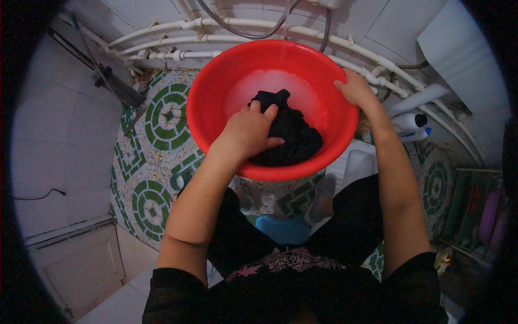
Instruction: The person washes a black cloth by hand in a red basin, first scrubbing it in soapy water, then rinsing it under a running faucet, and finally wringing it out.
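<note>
Green-and-white patterned tiles (pixel 167 114) cover the floor of this tight washroom, and white pipes (pixel 245 22) run along the wall at twelve o'clock, taking the person's far side as twelve. In front of the person's knees stands a red basin (pixel 205 100) with pale, cloudy water (pixel 237 96) in it, and a black cloth (pixel 294 135) lies bunched inside, from the middle down toward five o'clock, against the near wall. From where I stand, the likeliest trouble is a spill: a hard shove on the cloth toward six o'clock could send water over the near rim onto the lap. Too much weight on the right side might tip the basin, for I can't see what holds it up. A wet rim could also slide out of the fingers. The left hand (pixel 247 131) comes in from seven o'clock, palm down, thumb and fingers spread apart on the cloth; I can't tell how hard it presses. The right hand (pixel 357 89) is clamped on the rim between two and three o'clock, thumb inside, fingers outside, its forearm (pixel 396 162) reaching up from four with the elbow bent a little.
</note>
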